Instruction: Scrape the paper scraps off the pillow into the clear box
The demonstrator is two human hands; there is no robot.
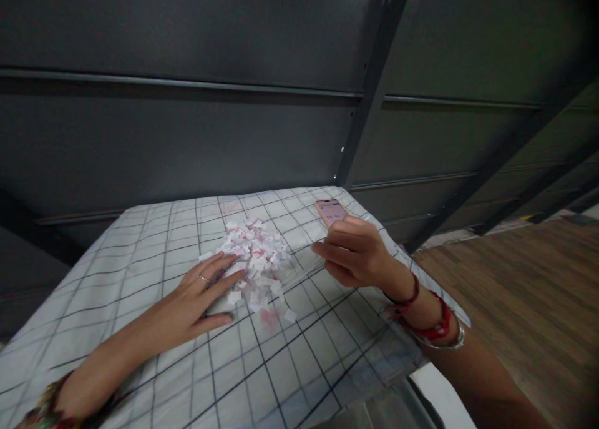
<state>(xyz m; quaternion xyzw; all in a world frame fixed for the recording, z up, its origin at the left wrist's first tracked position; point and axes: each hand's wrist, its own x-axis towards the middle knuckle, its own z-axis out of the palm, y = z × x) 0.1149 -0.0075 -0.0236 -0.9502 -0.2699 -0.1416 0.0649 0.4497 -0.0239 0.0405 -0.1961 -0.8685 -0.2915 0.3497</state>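
Note:
A loose heap of small torn paper pieces (pixel 257 254), white with pink marks, lies on a white cloth (pixel 163 229) with a dark grid. My left hand (pixel 206 288) rests at the heap's left edge, fingers spread and fingertips on the outer pieces. To the right of the heap, my right hand (pixel 353 254) is held with its fingers curled together. Whatever may be between those fingers is hidden. A thin, clear strip or edge (pixel 304 276) runs from near this hand toward the heap. A pink phone (pixel 331 210) with a lit screen lies just behind it, partly covered.
A dark grey panelled wall (pixel 187 135) with metal ribs stands right behind the table. Below my right forearm is a clear plastic-looking sheet (pixel 374 360) near a white-edged object (pixel 440 391). Wooden flooring (pixel 528 279) extends to the right.

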